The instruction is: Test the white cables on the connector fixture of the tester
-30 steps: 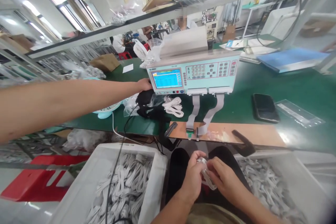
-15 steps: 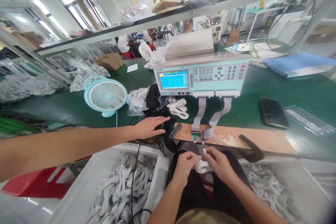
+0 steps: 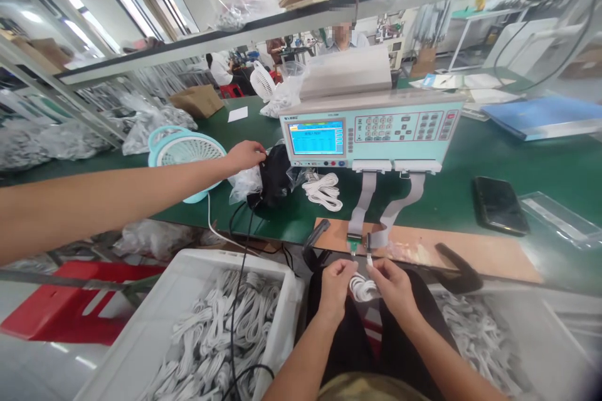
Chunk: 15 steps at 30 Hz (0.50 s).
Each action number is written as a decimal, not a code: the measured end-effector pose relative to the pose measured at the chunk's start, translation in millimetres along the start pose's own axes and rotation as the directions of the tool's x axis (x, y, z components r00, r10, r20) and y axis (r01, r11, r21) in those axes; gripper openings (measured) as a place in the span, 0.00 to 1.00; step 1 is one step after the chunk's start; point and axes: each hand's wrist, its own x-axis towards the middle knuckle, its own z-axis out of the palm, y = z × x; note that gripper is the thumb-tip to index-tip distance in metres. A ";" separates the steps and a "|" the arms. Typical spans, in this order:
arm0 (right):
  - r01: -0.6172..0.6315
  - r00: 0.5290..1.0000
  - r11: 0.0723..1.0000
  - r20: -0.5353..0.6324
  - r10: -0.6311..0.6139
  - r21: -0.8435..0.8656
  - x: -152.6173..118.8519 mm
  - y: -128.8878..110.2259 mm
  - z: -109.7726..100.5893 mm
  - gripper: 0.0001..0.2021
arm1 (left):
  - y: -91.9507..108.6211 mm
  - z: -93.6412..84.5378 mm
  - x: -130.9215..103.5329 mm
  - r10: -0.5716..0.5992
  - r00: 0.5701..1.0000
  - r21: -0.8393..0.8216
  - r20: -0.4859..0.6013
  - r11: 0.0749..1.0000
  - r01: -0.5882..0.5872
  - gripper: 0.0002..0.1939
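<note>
At the bottom centre of the frame, the left hand point(image 3: 336, 288) and right hand point(image 3: 392, 288) have their fingers pinched together on a coiled white cable point(image 3: 364, 289), which hangs between them above the dark-clad lap. The forearms run off the bottom edge. The right fingertips hold a cable end at the connector of one grey ribbon cable point(image 3: 399, 207); whether it is seated is hard to make out. The left fingers hide their end of the cable, just below the green connector point(image 3: 354, 247).

At lower left, a white bin point(image 3: 141, 332) of bundled cables is cut off by the bottom edge; the bin at lower right point(image 3: 531, 326) is partly hidden by the right arm and leg. A red stool point(image 3: 51, 307) sits at the left edge.

A co-worker's hand point(image 3: 247, 156) reaches in from the left edge, its fingers on a black bag point(image 3: 277, 175), the arm covering part of a light blue fan point(image 3: 188, 156). Mid-frame on the green table point(image 3: 437, 194) stands a tester point(image 3: 399, 128), its screen text too small to read. Behind it, upper centre, another person point(image 3: 345, 44) is mostly hidden.
</note>
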 end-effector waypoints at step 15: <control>-0.274 0.962 0.927 0.070 0.265 0.256 4.4 -10.7 5.8 0.18 | 4.8 -10.3 10.6 0.016 0.971 0.072 0.238 0.997 -0.034 0.17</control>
